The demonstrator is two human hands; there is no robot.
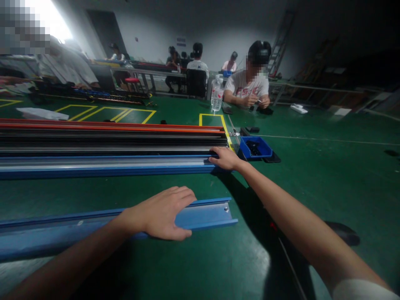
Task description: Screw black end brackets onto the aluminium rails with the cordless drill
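A long blue metal channel [206,214] with a small screw-like fitting near its right end lies across the near side of the green table. My left hand [167,212] straddles it, fingers over the far edge and thumb at the near edge, gripping it close to that end. Farther off, a second blue metal channel [131,163] lies alongside black and orange ones. My right hand [226,159] is closed over its right end, the fingertips at its far edge beside the black channels [125,143]. Part of that end is hidden under the palm.
Beyond the right hand sits a blue bin [256,148] of small black parts. Behind the orange channel [109,126] stand water bottles [216,93]. A co-worker [250,87] sits across the table handling a small item. A dark object [342,233] lies at right.
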